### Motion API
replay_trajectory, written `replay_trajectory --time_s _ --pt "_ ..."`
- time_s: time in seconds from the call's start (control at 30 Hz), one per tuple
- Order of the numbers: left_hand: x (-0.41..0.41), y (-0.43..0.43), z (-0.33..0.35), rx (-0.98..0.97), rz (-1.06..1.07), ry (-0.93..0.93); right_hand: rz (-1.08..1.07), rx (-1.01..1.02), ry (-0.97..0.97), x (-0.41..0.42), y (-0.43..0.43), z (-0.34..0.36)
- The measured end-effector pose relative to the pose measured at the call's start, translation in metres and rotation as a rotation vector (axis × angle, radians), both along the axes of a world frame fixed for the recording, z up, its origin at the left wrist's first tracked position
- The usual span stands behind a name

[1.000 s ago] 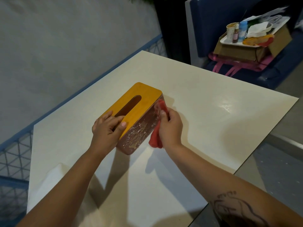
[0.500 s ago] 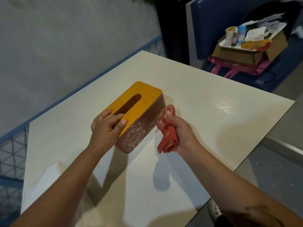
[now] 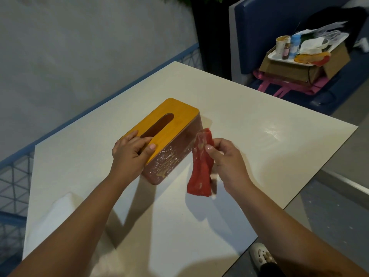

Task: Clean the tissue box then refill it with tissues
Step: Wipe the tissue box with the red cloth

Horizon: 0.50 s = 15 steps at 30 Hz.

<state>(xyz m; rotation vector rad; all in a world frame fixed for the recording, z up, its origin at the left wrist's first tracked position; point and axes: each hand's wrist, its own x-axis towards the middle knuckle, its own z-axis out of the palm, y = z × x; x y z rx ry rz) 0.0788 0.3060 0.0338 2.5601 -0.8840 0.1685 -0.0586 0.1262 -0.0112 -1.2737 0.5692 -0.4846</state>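
Note:
A tissue box (image 3: pixel 171 126) with a yellow wooden lid, a long slot and brown sides lies on the white table (image 3: pixel 259 132). Its near side carries pale smears and specks. My left hand (image 3: pixel 130 153) grips the box's near end, fingers over the lid and thumb on the lid's edge. My right hand (image 3: pixel 225 160) pinches a red cloth (image 3: pixel 201 168) near its top. The cloth hangs down just right of the box, off its side, with smears on it.
A white cloth or paper (image 3: pixel 60 212) lies at the table's near left corner. A blue seat (image 3: pixel 279 37) behind the table holds a cardboard box (image 3: pixel 295 70) topped by a tray (image 3: pixel 279 57) of cups, bottles and napkins. A blue railing (image 3: pixel 16 176) runs along the left.
My right hand has pulled the red cloth off the box's side, lifted it and let it unfold to hang. My left hand stays on the box.

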Motion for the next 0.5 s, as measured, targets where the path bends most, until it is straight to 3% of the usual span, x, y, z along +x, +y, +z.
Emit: replay_trajectory --time_s 0.1,0.23,0.5 --pt "-0.001 -0.001 0.0 0.002 0.01 -0.001 -0.106 0.137 -0.003 0.001 0.001 0.0" --pt "-0.002 -0.001 0.001 0.001 0.011 0.009 -0.287 0.003 0.024 0.019 -0.004 0.007" --pt "-0.001 -0.003 0.001 -0.011 0.018 0.009 -0.233 -0.126 0.133 0.047 0.002 0.004"
